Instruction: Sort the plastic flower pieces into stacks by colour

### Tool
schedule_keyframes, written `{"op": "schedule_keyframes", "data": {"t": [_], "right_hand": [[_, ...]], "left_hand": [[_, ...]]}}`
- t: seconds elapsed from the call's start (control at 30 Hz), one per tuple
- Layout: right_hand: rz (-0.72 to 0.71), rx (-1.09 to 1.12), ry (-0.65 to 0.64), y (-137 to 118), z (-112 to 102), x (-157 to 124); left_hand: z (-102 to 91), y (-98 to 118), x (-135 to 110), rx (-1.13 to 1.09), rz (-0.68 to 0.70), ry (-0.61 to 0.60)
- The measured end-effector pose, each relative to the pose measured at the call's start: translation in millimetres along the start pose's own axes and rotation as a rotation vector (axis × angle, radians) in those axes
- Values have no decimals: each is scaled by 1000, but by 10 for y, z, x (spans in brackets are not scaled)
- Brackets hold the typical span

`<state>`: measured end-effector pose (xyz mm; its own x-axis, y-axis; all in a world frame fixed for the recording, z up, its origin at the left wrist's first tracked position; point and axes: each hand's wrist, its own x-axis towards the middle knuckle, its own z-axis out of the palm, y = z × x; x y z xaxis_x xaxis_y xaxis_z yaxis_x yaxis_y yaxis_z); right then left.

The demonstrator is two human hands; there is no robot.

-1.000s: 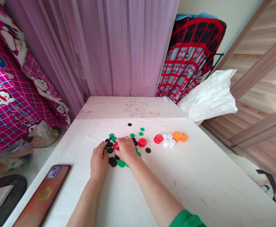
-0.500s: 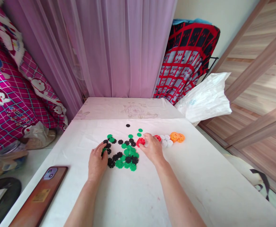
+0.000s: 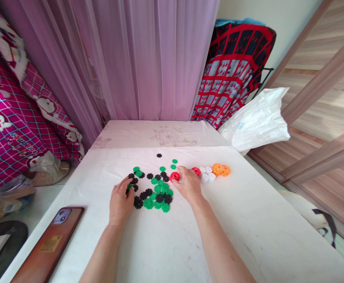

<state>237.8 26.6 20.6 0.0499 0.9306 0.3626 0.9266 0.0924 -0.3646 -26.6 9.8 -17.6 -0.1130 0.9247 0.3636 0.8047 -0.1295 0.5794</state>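
Note:
Several green and black snowflake discs [image 3: 156, 193] lie in a loose pile on the white table [image 3: 248, 220]. My left hand [image 3: 120, 199] rests at the pile's left edge, fingers curled over a green and a black disc. My right hand [image 3: 188, 183] lies right of the pile, its fingertips pinched on red discs [image 3: 174, 176]. Just beyond its fingers more red discs [image 3: 196, 171], white discs [image 3: 206, 175] and orange discs [image 3: 221, 170] sit in a row.
A phone in a brown case [image 3: 50, 241] lies at the near left of the table. A white plastic bag [image 3: 257, 120] hangs over the far right corner. Purple curtains [image 3: 148, 59] and patterned bedding [image 3: 15, 118] stand behind and to the left.
My right hand left the green and black pile and moved right with a red disc to the red ones beside the white discs. The left hand barely moved.

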Motion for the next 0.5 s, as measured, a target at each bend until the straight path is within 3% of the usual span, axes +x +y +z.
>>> {"op": "schedule_keyframes", "data": {"t": [0.17, 0.37, 0.5], "right_hand": [[-1, -24, -20, 29, -84, -96], [195, -134, -104, 90, -134, -337], [151, -188, -169, 43, -111, -333]], "left_hand": [[-1, -6, -5, 14, -10, -11], [-1, -14, -5, 21, 0, -12], [1, -17, 0, 19, -6, -14]]}}
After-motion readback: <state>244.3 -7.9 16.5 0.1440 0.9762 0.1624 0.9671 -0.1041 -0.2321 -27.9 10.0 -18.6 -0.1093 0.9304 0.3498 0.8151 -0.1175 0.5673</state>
